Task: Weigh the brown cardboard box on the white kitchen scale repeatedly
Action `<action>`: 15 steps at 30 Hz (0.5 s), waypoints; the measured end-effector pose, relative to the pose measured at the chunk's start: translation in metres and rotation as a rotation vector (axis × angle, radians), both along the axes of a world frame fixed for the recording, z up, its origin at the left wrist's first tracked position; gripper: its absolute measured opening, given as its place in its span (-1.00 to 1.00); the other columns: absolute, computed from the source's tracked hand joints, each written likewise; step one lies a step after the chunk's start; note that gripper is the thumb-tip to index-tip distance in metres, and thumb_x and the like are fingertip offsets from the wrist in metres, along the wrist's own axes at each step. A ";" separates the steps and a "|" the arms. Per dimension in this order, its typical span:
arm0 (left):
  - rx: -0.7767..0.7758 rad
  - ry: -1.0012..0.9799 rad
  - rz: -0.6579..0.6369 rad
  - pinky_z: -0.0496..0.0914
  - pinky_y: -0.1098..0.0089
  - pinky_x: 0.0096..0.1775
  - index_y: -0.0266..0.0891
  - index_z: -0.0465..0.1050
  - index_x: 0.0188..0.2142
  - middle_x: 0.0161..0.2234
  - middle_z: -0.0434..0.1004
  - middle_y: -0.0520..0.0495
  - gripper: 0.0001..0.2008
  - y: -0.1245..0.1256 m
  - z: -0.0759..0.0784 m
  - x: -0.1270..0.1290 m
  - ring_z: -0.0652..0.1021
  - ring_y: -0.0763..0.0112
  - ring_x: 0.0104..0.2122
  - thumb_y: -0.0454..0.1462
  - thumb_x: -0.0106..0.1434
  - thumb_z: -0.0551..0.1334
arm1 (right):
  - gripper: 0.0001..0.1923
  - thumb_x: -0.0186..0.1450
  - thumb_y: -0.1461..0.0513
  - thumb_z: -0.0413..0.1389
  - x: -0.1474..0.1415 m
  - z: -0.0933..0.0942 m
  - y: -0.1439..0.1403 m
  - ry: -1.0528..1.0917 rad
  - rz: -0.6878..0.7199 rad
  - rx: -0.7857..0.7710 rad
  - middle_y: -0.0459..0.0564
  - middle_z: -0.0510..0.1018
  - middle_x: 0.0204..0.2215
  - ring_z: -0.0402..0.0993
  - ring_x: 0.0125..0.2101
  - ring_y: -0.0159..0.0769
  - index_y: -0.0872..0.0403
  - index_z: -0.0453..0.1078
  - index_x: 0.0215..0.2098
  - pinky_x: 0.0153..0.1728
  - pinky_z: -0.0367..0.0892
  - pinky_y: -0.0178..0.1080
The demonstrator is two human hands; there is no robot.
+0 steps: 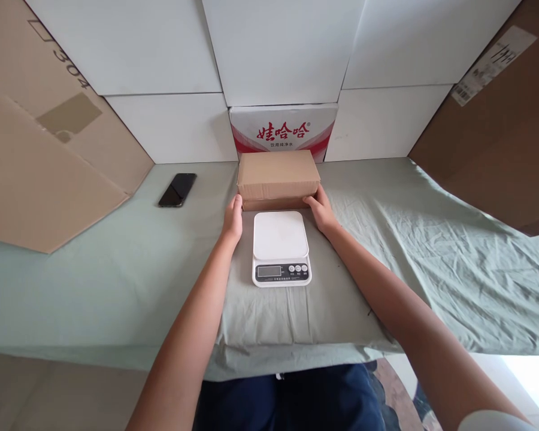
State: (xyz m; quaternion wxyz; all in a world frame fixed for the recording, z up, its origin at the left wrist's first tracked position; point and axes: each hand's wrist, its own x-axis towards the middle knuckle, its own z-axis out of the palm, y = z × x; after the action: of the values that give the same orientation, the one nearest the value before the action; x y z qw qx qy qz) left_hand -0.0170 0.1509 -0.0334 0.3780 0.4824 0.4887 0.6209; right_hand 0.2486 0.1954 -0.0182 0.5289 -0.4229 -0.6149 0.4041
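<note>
A brown cardboard box with a closed lid sits at the back of the cloth-covered table. My left hand grips its left front corner, thumb up and the other fingers mostly hidden behind the side. At the right front corner my right hand holds the same box, its thumb on the front face. Just in front of the box, between my forearms, lies a white digital kitchen scale with a bare platform. Its small display looks blank, and several round buttons sit to the right of it.
A black smartphone lies to the left. Behind the box stands a white and red printed carton. Large cardboard sheets flank the table at left and right. The green tablecloth is wrinkled on the right.
</note>
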 end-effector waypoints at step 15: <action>0.004 -0.003 -0.041 0.29 0.16 0.36 -0.17 0.52 0.14 0.22 0.57 -0.23 -0.25 -0.002 0.003 0.002 0.46 0.08 0.33 0.32 0.30 0.11 | -0.28 0.18 0.17 0.15 -0.003 0.006 -0.008 -0.033 0.005 0.024 -0.04 0.42 0.30 0.25 0.32 0.01 -0.12 0.19 0.31 0.46 0.06 0.13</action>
State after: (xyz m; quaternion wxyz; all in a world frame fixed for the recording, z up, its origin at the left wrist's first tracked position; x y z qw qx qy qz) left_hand -0.0153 0.1490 -0.0305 0.3904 0.4921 0.4766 0.6150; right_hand 0.2456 0.1869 -0.0117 0.5228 -0.4215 -0.6293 0.3912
